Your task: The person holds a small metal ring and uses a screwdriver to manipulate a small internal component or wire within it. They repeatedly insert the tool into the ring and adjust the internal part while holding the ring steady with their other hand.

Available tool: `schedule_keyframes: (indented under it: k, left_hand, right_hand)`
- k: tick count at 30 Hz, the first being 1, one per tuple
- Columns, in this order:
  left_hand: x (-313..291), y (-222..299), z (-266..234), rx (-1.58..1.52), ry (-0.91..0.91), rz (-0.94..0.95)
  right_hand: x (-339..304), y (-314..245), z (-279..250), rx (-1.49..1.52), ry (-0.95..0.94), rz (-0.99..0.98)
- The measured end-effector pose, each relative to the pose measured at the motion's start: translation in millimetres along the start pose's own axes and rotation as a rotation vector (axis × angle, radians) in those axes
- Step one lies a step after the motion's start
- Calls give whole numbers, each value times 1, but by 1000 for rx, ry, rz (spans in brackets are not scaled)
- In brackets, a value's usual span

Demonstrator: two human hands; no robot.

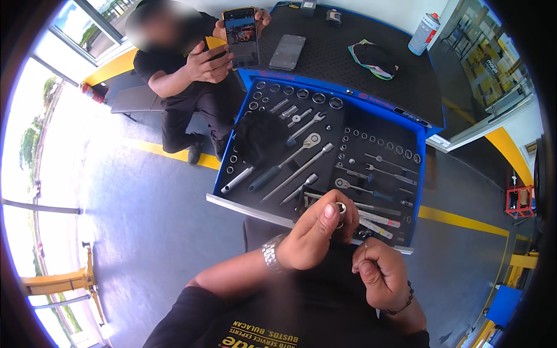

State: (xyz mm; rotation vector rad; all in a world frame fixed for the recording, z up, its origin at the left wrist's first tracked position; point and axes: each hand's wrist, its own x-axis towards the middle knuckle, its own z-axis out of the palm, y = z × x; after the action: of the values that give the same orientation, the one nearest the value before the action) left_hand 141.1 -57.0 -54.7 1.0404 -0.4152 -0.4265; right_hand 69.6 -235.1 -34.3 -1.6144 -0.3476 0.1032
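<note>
Above the drawer's front edge, my left hand (316, 232) is closed with a small shiny metal socket (340, 214) between thumb and fingers. The socket's open end shows beside the thumb. To its right, my right hand (380, 275) is closed, thumb against curled fingers; whatever it may hold is hidden. Beyond both hands is a pulled-out blue tool drawer (310, 218) with a dark insert. In it lie rows of sockets (302, 93), a large ratchet (284, 162), a smaller ratchet (362, 189), wrenches and extension bars. Striped strips (377, 217) lie near my left hand.
A black cloth-like item (261, 136) covers some tools. On the cabinet top (325, 52) are a phone (288, 52), a black item with colourful edging (371, 60) and a spray can (425, 35). At left, a seated person (185, 75) holds up another phone (242, 37).
</note>
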Motion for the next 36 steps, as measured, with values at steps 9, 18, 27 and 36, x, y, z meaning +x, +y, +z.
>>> schedule_keyframes:
  k: [9, 18, 27, 36]
  left_hand:
    - [-3, 10, 17, 137, 56, 11]
    - [-9, 11, 16, 258, 22, 91]
    - [-15, 15, 10, 395, -4, 179]
    - [-21, 15, 5, 481, -5, 261]
  right_hand:
    - [-22, -7, -9, 10, -24, 21]
    - [-28, -4, 1, 158, 35, 52]
    - [-22, -7, 9, 196, -31, 48]
    - [-21, -11, 8, 176, -47, 98]
